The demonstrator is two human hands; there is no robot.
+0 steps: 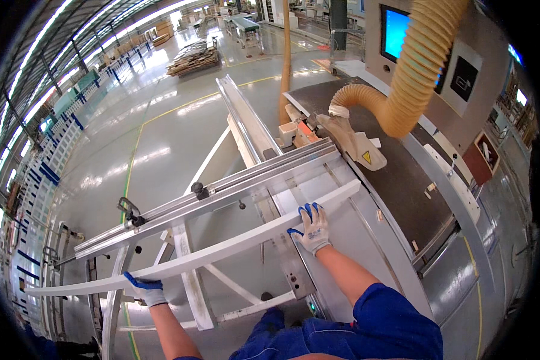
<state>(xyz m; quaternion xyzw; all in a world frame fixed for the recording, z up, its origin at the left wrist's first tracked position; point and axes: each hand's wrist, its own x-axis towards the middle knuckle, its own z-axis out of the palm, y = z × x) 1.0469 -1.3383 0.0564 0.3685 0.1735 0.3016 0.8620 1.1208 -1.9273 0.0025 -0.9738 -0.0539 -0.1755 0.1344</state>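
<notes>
1. Far left, white and blue frames (48, 180) line the grey floor (108, 180), and the long white strip (228, 249) begins in front of them, its narrow left end reaching well past the left hand
2. The left hand (147, 290), in a white glove with blue fingers, grips the strip at its near edge, the blue fingers against it; how far they wrap underneath is hidden
3. Between the 2 hands the strip crosses above a white metal frame (193, 294); it is plain, pale and smooth-looking, slim for its length, with a lighter upper face and a greyer near side, and it seems to bow, though the lens bends straight edges, so its true line cannot be told
4. Beyond the strip, and apart from it, runs a silvery metal fence (240, 187) carrying 2 black stops, 1 towards its left end (133, 216) and 1 near its middle (200, 191)
5. The right hand (311, 229), gloved alike, lies spread over the strip near its right end, blue fingertips across the upper face and thumb apart; it is not closed into a fist
6. The strip's squared right end sits over the pale grey table (354, 258), short of the dark worktop (396, 180), a beige saw guard (357, 141) and a ribbed tan hose (420, 66)
</notes>
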